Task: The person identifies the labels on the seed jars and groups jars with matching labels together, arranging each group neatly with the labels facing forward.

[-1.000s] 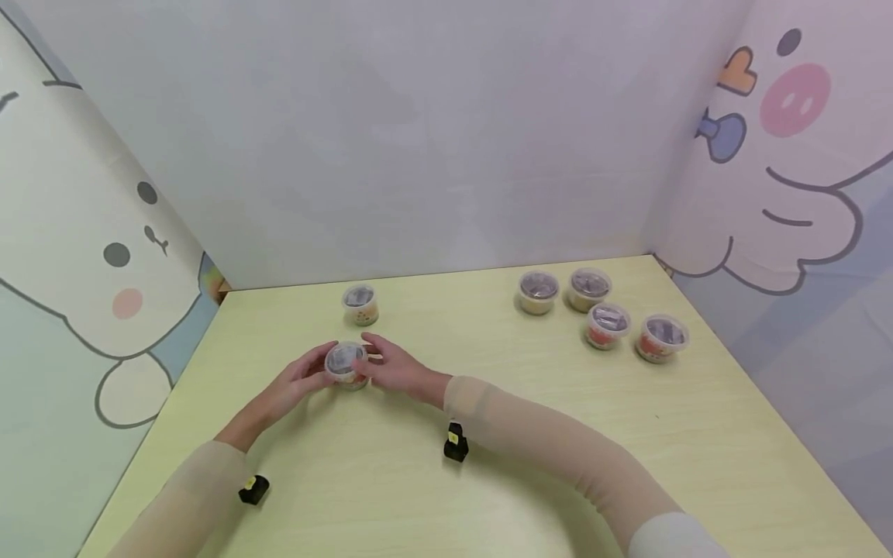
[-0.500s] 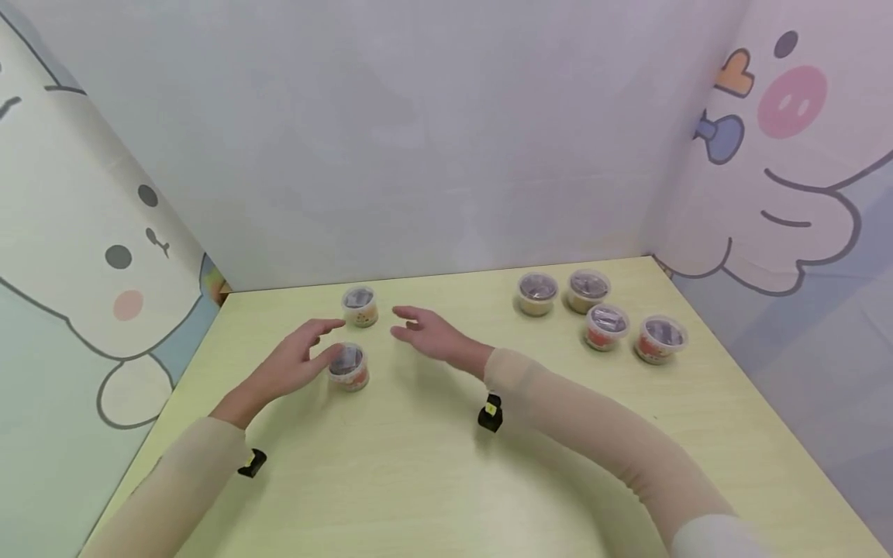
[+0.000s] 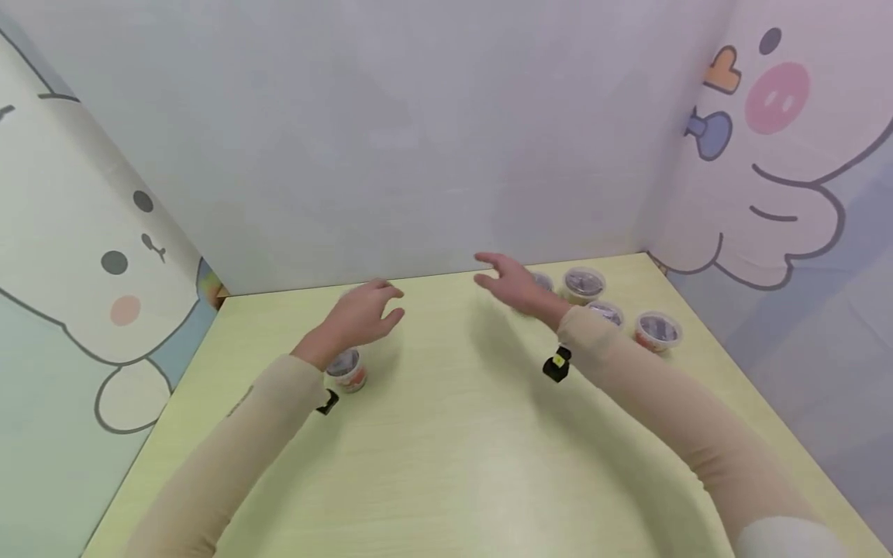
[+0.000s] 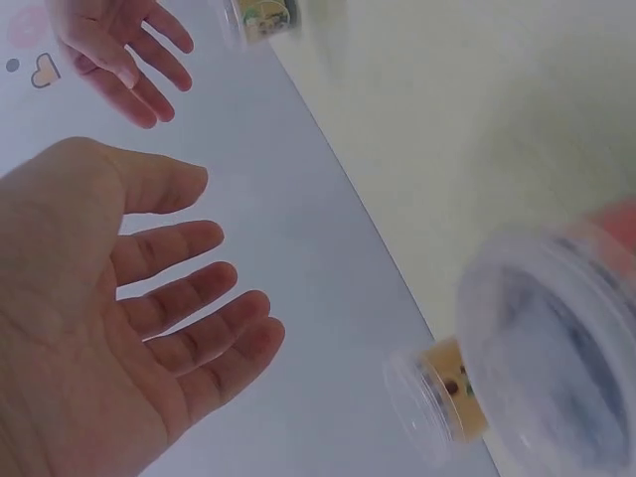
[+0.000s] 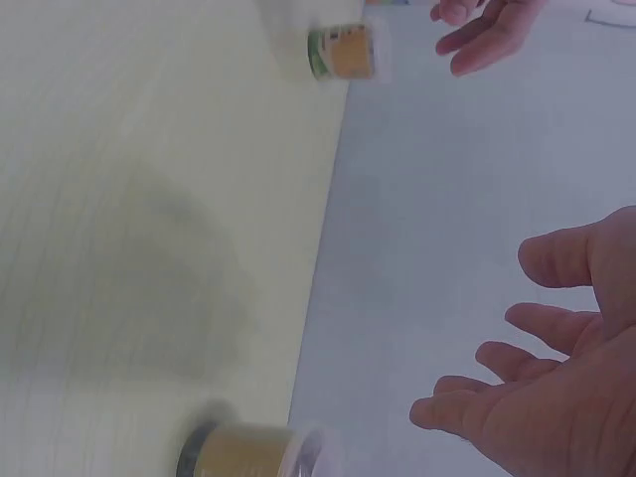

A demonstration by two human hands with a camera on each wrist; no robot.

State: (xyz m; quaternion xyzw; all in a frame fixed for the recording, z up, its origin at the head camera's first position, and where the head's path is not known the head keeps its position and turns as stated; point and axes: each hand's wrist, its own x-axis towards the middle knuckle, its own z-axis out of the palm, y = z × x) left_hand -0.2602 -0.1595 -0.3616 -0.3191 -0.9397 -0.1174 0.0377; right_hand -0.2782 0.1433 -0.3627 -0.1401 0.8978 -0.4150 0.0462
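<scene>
Both the left hand (image 3: pixel 359 314) and the right hand (image 3: pixel 515 285) reach out above a pale yellow counter (image 3: pixel 446 465), well apart from each other and holding nothing. Thumbs stand away from slightly bent, relaxed fingers, and the wrist views show the palms. From where I stand, each arm stretches forward in a beige sleeve (image 3: pixel 656 395), and a black device (image 3: pixel 556 364) with a yellow mark sits at the right wrist.

Six small lidded cups stand upright on the counter, two at left and four at right. Of the left pair, the nearer cup (image 3: pixel 347 373) shows past the left wrist, with a grey-looking top under a clear lid and red on its side. The farther cup (image 4: pixel 454 391) is almost wholly covered by the left hand in the head view; the left wrist view gives it a yellow label with dark spots, clear of the fingers.

At far right, the rightmost cup (image 3: pixel 658 332) carries red below a purplish-grey top, and the rear cup (image 3: pixel 584 285) stands behind it to the left. The right hand and sleeve partly hide the other two. Behind everything hangs a grey-white backdrop (image 3: pixel 418 139).
</scene>
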